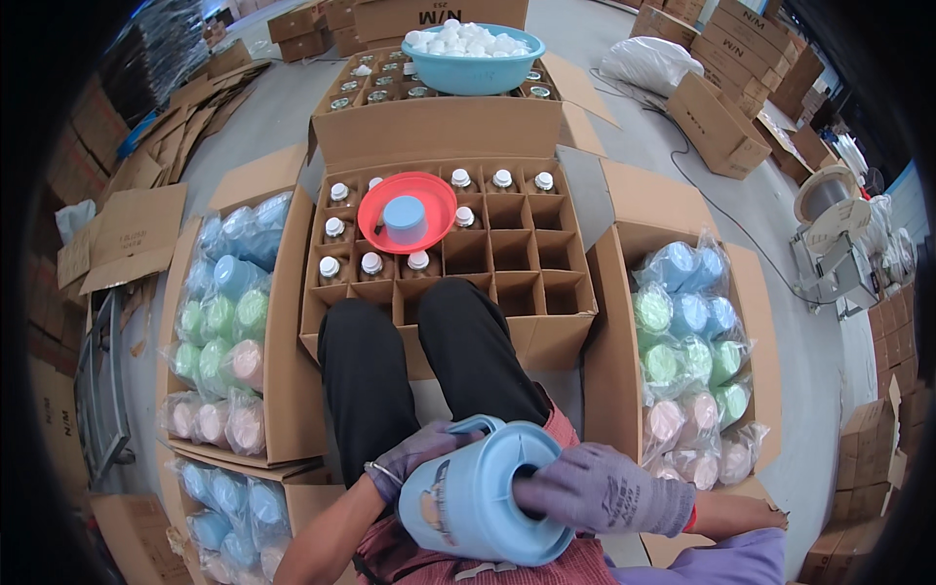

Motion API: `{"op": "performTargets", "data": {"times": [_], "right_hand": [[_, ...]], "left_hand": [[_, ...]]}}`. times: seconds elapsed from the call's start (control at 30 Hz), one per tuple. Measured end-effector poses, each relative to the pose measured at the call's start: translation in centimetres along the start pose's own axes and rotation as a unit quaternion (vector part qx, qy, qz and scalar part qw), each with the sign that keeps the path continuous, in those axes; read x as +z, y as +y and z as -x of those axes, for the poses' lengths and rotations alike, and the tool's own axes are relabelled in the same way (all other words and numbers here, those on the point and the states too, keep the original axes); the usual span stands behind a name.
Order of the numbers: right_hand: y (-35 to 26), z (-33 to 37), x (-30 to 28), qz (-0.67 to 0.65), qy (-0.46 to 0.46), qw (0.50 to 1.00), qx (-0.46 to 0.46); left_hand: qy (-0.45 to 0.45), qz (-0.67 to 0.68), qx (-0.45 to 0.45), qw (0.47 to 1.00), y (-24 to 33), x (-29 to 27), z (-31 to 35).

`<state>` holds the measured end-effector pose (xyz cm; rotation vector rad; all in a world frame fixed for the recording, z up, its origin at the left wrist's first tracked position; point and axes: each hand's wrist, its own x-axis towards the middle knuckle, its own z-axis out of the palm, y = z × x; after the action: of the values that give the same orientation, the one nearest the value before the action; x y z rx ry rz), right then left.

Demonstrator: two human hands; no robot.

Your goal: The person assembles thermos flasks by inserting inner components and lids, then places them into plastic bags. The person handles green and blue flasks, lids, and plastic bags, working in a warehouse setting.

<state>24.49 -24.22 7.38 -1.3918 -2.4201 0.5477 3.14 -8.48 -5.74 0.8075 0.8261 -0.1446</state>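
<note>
A light blue plastic jug (451, 505) with a loop handle lies tilted on my lap, its wide mouth turned to the right. My left hand (421, 455), in a purple-grey glove, grips the jug near the handle at its upper left. The gloved fingers of my right hand (619, 492) reach into the mouth; their tips are hidden inside. Beyond my knees, a red round dish (435, 205) with a light blue cup (405, 220) in it rests on white-capped bottles (371, 263) in a divided carton (546, 322).
Open cartons (292, 390) (609, 361) on both sides hold bagged blue, green and pink jugs or cups. A blue basin (473, 73) of white caps stands on a far carton of bottles. Flattened cardboard (136, 229) lies left; a machine (838, 244) stands right.
</note>
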Motion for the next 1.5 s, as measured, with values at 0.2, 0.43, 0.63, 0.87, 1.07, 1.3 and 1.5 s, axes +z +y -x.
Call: {"op": "performTargets", "data": {"times": [0.2,0.43,0.63,0.87,1.07,1.3,1.5], "right_hand": [[3.5,-1.0,1.1,0.006,0.036,0.999,-0.033],[4.3,-4.0,-0.4,-0.071,0.079,0.992,0.061],[10.1,-13.7,-5.1,-0.293,0.179,0.920,0.188],[31.8,-32.8,4.5,0.003,0.276,0.936,0.218],[33.9,-40.6,10.3,0.109,-0.017,0.949,0.296],[26.2,-35.7,4.8,-0.192,0.233,0.942,0.146],[17.1,-31.2,7.3,0.011,0.388,0.921,-0.012]], "left_hand": [[0.054,0.028,0.130,0.990,-0.1,-0.6,1.8],[0.217,-0.066,0.360,0.905,0.5,0.4,5.1],[0.389,-0.077,0.543,0.740,8.9,-2.1,5.9],[0.476,-0.308,0.475,0.673,13.8,-16.9,-1.5],[0.450,0.068,0.536,0.711,11.9,-20.4,-4.6],[0.288,0.411,0.543,0.673,12.8,-19.6,-1.5],[0.268,0.216,0.548,0.763,13.8,-14.6,-2.4]]}}
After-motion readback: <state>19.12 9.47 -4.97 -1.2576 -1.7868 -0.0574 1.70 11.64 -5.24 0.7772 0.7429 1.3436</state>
